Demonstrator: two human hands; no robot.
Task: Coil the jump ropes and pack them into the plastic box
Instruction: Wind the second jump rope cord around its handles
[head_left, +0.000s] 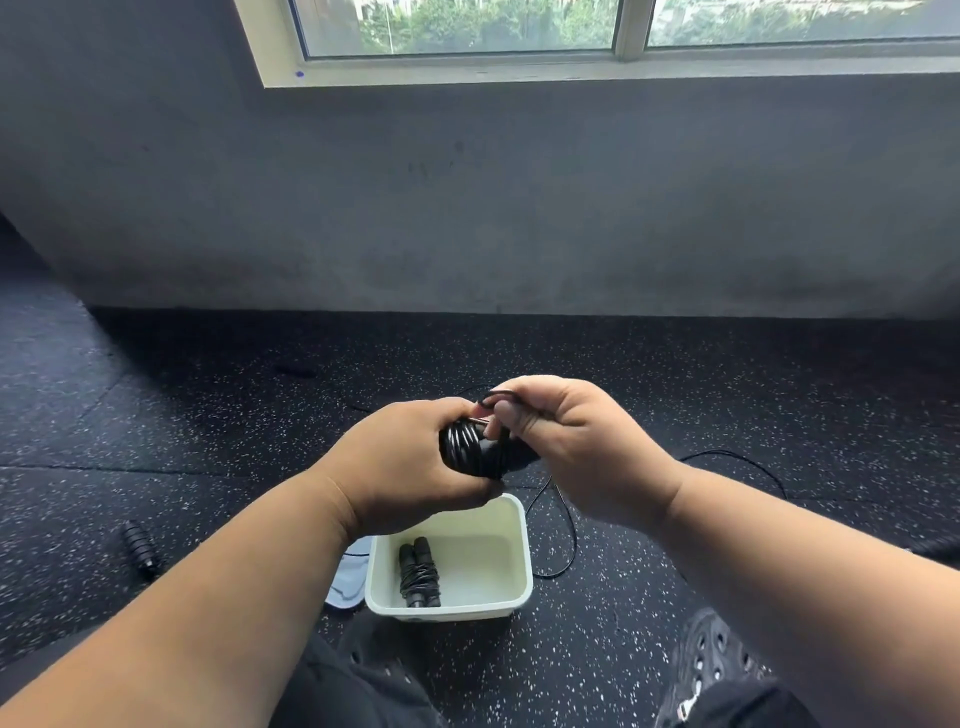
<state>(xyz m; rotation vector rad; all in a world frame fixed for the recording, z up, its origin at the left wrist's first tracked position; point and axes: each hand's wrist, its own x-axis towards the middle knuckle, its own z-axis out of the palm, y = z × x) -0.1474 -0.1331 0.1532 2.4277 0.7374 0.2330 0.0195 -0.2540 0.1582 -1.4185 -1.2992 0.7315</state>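
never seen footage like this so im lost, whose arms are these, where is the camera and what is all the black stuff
There is no machine here. The single picture comes from a camera worn on a person's head, looking forward and down, so the two arms reaching in from the bottom are that person's own.

The left hand grips a bundle of jump rope handles with black cord wound around them. The right hand pinches the loose cord at the top of the bundle; the rest of it trails down to the floor, which is dark speckled rubber.

Below the hands stands a white box. Inside lies one coiled rope, already packed. Left of the box another rope lies on the floor. A grey wall and a window are behind.
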